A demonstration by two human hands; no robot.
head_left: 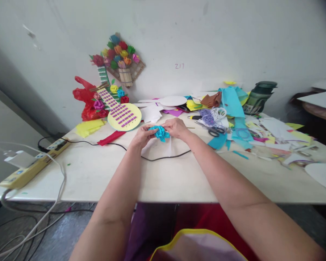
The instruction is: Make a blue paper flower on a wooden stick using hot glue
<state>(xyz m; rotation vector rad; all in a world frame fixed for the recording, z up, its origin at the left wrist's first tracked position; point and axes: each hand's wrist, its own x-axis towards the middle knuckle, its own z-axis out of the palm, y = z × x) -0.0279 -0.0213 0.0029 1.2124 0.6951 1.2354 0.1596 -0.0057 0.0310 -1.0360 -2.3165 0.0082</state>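
A blue crumpled paper flower (160, 133) is held between both hands above the middle of the table. My left hand (145, 135) pinches its left side, fingers closed on it. My right hand (175, 128) has its fingers closed at the flower's upper right edge. A thin stick (190, 127) shows just right of my right hand. Below the flower lies a piece of white paper (167, 146), with a black cable (163, 158) crossing the table beside it. The yellow round guitar-shaped craft (124, 116) stands to the left of my left hand.
Scissors (216, 131), purple yarn (208, 117) and paper scraps (271, 130) spread over the right side. A green bottle (259, 97) stands at the back right. The power strip (34, 165) lies at the left edge. Red paper (111, 138) is near the left hand.
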